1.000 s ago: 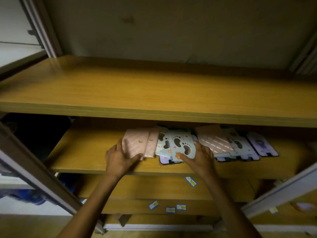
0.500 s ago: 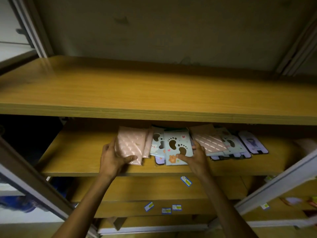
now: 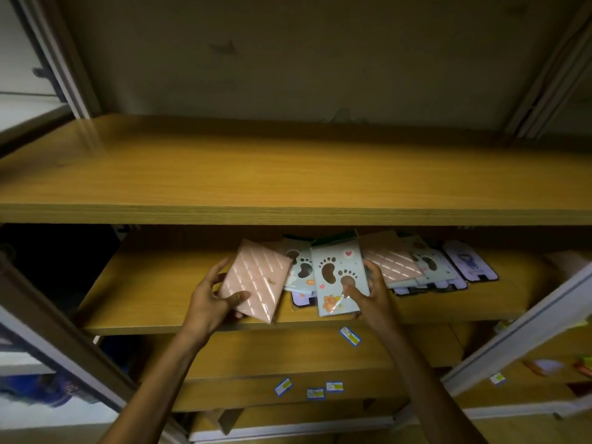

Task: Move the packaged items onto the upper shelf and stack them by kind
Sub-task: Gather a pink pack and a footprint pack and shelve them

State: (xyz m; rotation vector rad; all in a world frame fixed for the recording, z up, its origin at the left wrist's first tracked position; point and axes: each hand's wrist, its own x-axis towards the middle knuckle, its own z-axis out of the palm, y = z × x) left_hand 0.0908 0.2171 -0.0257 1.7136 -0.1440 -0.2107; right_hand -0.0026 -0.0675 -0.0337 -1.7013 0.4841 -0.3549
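Observation:
My left hand grips a pink quilted packet, lifted and tilted at the front of the middle shelf. My right hand pinches a pale blue footprint packet, thumb on its face. Behind them lie another blue footprint packet, a second pink quilted packet, more blue ones and a purple packet, overlapping in a row. The wide wooden upper shelf above holds nothing that I can see.
Metal uprights frame the shelf on both sides, and slanted rails cross the lower corners. Lower shelves carry small blue and yellow labels on their front edges. A dim wall backs the shelving.
Both hands have pulled their packets toward the shelf's front edge and raised them. The pink packet has left the pile and now tilts in my left hand; the blue one has slid forward.

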